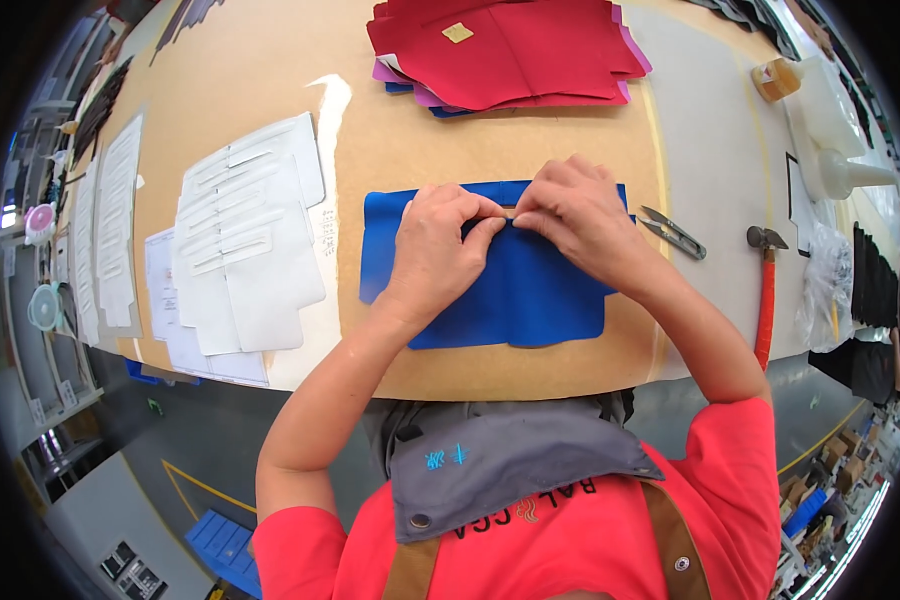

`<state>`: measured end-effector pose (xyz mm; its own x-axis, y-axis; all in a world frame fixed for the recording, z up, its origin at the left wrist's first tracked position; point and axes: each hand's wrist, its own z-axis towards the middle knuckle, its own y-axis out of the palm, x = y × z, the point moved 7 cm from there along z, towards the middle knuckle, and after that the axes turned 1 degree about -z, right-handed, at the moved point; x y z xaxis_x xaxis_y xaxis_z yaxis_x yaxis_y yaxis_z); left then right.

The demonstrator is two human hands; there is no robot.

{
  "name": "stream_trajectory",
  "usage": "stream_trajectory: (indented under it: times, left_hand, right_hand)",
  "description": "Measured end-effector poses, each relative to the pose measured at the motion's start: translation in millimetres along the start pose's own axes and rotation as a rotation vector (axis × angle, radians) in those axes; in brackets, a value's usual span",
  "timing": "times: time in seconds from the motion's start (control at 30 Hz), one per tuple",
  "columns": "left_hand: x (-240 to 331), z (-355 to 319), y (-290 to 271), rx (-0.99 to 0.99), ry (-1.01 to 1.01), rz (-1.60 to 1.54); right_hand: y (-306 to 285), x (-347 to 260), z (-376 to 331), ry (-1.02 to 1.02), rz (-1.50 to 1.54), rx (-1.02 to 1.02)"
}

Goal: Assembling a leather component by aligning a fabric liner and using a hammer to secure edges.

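Observation:
A flat blue cut piece (510,295), leather or fabric by its look, lies on the table in front of me. Both my hands meet over its upper part, near a small slot. My left hand (442,238) pinches with thumb and forefinger at the slot's edge. Opposite it, my right hand (582,218) pinches the same spot, with its other fingers curled. The fingertips almost touch, and they cover most of what they grip. To the right of the blue piece lie small thread snips (673,233), blades toward my right hand.
Red cut pieces (510,55) are stacked at the far side, over purple and blue ones. White slotted pieces (250,240) lie on paper at the left. A red-handled hammer (767,290) rests at the right, near a squeeze bottle (850,175) and an amber bottle (776,79).

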<state>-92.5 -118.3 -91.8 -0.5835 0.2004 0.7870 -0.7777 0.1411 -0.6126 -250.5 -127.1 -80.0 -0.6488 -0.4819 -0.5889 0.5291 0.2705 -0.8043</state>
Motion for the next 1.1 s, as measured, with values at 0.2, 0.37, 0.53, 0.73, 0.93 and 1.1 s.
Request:
stream_trajectory:
  times: [0.2,0.37,0.53,0.73,0.93,1.1]
  left_hand:
    - [31,-21,-32,0.120,0.125,-0.078]
    - [169,-86,-4,-0.635,0.481,-0.776]
    - [234,-131,15,-0.984,0.698,-0.858]
    - [258,-109,8,-0.683,0.778,-0.896]
    - [264,-119,2,-1.004,0.547,-1.096]
    - [269,-122,-15,-0.814,0.782,-1.264]
  right_hand:
    - [-13,11,6,-0.032,-0.179,0.146]
    - [-9,7,17,0.006,0.080,-0.125]
    - [-96,18,85,-0.065,0.230,0.035]
    - [-126,98,174,0.127,0.309,-0.112]
    - [-93,134,207,0.138,-0.269,0.082]
    - [-61,19,190,-0.142,-0.246,0.384]
